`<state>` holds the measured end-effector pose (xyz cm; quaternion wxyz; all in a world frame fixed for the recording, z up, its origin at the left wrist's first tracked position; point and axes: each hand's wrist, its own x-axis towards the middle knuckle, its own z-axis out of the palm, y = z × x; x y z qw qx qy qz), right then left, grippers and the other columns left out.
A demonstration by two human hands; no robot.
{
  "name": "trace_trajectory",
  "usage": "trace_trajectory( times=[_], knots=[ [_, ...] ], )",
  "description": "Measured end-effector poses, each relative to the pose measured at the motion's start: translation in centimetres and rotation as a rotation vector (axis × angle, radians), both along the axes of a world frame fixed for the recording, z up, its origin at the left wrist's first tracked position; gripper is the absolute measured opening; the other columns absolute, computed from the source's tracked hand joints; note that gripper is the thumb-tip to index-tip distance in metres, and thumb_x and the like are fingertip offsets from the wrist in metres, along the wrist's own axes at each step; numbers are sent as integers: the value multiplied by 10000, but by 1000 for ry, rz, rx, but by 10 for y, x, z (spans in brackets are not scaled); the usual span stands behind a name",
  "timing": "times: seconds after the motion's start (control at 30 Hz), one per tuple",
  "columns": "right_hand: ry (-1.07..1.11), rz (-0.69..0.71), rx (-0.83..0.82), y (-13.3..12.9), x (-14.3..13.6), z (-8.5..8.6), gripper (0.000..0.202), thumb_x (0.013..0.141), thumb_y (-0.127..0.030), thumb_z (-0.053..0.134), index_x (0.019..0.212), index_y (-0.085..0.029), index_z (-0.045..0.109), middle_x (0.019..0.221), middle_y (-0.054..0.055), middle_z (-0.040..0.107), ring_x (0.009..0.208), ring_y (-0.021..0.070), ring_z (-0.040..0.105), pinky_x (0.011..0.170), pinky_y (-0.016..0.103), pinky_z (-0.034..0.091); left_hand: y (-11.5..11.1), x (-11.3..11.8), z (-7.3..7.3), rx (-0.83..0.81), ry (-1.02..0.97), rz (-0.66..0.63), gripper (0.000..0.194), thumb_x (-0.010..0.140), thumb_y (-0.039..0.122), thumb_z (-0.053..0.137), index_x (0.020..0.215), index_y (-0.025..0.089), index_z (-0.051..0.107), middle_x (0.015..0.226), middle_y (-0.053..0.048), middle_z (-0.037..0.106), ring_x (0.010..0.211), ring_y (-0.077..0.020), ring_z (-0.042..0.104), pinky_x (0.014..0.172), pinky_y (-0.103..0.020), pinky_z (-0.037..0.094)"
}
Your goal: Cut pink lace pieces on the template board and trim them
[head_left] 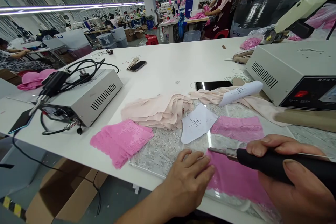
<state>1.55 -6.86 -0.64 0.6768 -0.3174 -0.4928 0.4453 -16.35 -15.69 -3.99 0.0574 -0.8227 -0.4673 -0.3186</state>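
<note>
My right hand (296, 178) is wrapped round the black handle of an ultrasonic cutter (259, 162). Its metal tip points left and lies at the upper left corner of a pink lace piece (236, 178). Fingers extended, my left hand (187, 180) rests at the left edge of that lace, close to the tip. Under the lace is a glass plate over a grey stone-patterned sheet (154, 150). Just above the tip lies a white template (198, 122) with small dots on it. A smaller pink lace piece (237, 128) lies to the template's right.
Pink lace pieces (122, 141) and a beige fabric stack (157, 110) lie on the left. A rolled white sheet (241, 92), a phone (214, 85) and a control box (294, 73) are on the right. Another box (84, 94) with cables stands left. People sit at machines behind.
</note>
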Motion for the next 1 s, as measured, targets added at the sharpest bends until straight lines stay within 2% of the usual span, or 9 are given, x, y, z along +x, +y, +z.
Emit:
trace_trajectory(
  times=[0.1, 0.27, 0.47, 0.63, 1.0],
  knots=[
    [-43, -3, 41, 0, -1, 2, 168, 611, -117, 579, 718, -241, 614, 773, 0, 621, 554, 169, 578, 557, 384, 539, -5, -5, 4, -28, 44, -7, 245, 906, 124, 490, 1117, 114, 614, 1125, -99, 717, 1106, -214, 608, 953, -394, 453],
    [73, -17, -29, 2, 4, -5, 189, 595, -156, 548, 739, -238, 638, 781, 7, 583, 553, 170, 540, 534, 395, 510, -15, -14, 8, -49, 75, -30, 221, 922, 166, 500, 1108, 139, 616, 1149, -81, 714, 1122, -193, 602, 952, -359, 448],
    [58, 84, 40, 4, 12, -16, 119, 677, -266, 576, 762, -233, 652, 765, 23, 574, 496, 170, 488, 470, 414, 472, -17, -16, 8, -31, 62, -40, 205, 927, 178, 501, 1091, 140, 618, 1124, -60, 724, 1118, -193, 607, 973, -350, 424],
    [37, 112, 33, 1, 11, -15, 97, 711, -301, 623, 787, -257, 665, 790, 17, 586, 496, 162, 485, 474, 406, 473, -17, -16, 5, -37, 86, -23, 221, 919, 186, 510, 1112, 145, 609, 1130, -77, 718, 1161, -197, 586, 996, -356, 423],
    [16, 138, 32, 1, 8, -12, 103, 701, -327, 677, 779, -259, 672, 767, 9, 598, 486, 161, 499, 461, 399, 493, -18, -17, 4, -36, 92, -21, 221, 915, 182, 509, 1112, 144, 603, 1110, -85, 714, 1159, -190, 581, 982, -347, 430]
  ],
)
